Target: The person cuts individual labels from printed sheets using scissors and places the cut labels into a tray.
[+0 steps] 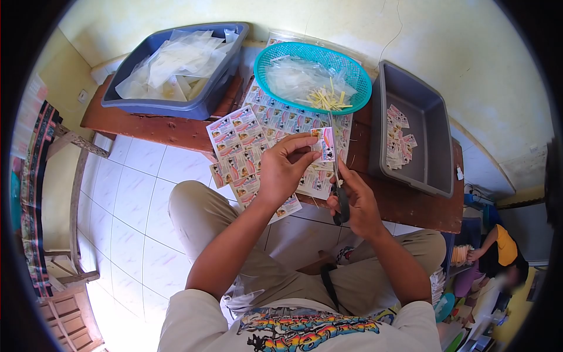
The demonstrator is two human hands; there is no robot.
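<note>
My left hand [285,168] pinches a small printed label [326,145] by its left edge. In my right hand [359,204] is a pair of scissors [340,202] with black handles, its blades pointing away from me along the label's right edge. Whether the blades touch the paper I cannot tell. Beneath my hands, printed label sheets [234,132] lie overlapping on the bench and hang over its near edge. Beyond the label, a teal mesh basket [264,88] holds clear plastic bags [293,79] and thin paper strips [328,98].
A blue-grey tub [205,108] full of translucent bags stands left on the brown wooden bench [138,120]. On the right, a grey tub [425,129] contains several cut labels [399,144]. Another person [504,252] is at the far right. My knees are below the bench edge.
</note>
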